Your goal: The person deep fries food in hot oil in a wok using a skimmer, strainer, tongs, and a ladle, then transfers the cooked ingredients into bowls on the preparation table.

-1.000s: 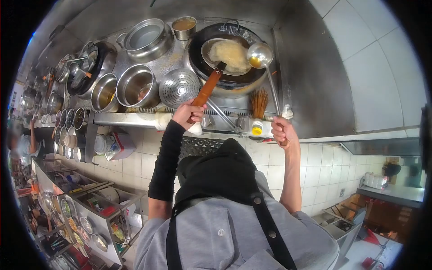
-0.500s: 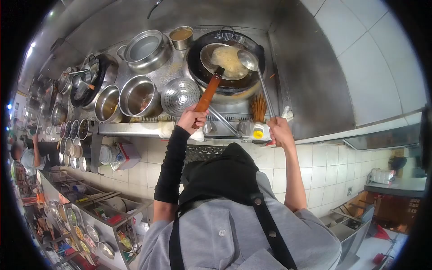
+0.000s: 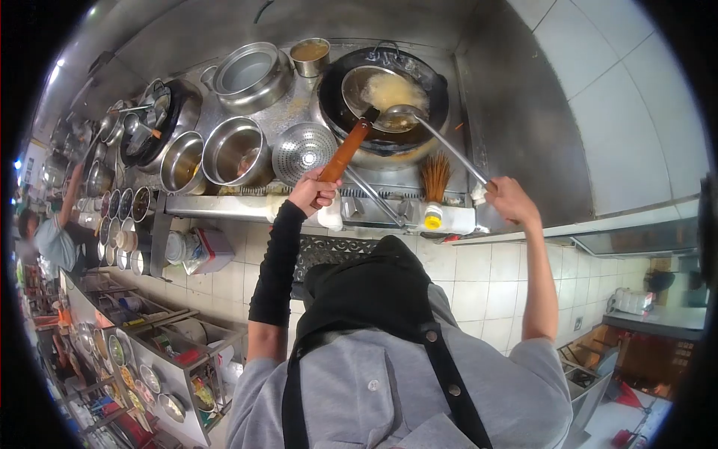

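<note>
My left hand is wrapped round the orange-brown wooden handle of a round pan or strainer resting inside the black wok. Pale, frothy food lies in it. My right hand grips the end of a long-handled metal ladle, whose bowl is tilted at the near edge of the food. What the bowl holds cannot be made out. Between my hands, a bamboo brush stands bristles up beside a yellow-capped container.
A perforated strainer lies left of the wok, beside two steel pots. Behind are a large pot and a small container of brown liquid. Another wok and a person are farther left.
My right hand has moved right, and the ladle bowl has swung left and nearer over the food, its handle now more slanted. My left hand keeps its hold on the wooden handle.
</note>
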Motion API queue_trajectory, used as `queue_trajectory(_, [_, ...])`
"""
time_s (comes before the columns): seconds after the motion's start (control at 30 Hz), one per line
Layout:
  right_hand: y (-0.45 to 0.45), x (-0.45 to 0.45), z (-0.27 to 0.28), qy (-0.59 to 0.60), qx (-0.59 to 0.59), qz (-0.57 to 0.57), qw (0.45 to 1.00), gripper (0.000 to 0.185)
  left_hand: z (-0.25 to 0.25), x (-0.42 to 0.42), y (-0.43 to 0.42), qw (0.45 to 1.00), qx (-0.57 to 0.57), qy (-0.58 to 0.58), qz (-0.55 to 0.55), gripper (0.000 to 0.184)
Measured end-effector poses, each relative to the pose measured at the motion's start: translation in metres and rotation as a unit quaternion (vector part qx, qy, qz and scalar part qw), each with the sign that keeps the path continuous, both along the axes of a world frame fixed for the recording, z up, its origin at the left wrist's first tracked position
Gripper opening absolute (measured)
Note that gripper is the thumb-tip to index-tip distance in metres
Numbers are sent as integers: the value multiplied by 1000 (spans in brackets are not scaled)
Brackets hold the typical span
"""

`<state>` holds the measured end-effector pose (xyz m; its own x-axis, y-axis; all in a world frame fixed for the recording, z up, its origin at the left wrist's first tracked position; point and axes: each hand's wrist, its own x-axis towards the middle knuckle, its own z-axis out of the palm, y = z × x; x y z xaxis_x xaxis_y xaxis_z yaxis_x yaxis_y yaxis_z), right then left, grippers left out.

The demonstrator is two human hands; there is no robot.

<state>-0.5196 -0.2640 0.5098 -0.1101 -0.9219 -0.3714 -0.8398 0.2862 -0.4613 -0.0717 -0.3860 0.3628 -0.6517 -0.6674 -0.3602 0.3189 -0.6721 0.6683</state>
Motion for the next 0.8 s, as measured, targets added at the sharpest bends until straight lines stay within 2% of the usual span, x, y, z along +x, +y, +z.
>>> queue_trajectory(0.27, [5, -8, 68, 66, 43, 11, 997, 17, 6, 4, 4, 1000, 16, 12, -12, 46])
queue_trajectory(0.37, [10, -17, 82, 90, 43, 24, 995, 15, 5, 5, 2, 1000, 2, -8, -25, 55])
queue_trajectory(0.47, [12, -17, 100, 135, 45, 45, 989, 13, 3, 6, 1, 999, -1, -16, -31, 55])
queue_trajectory(0.7, [9, -23, 105, 301, -19, 142, 943, 11, 6, 3, 7, 999, -15, -24, -28, 53])
queue_trajectory(0.8, [7, -13, 104, 324, -29, 115, 939, 12, 6, 2, 6, 999, -11, -24, -26, 52])
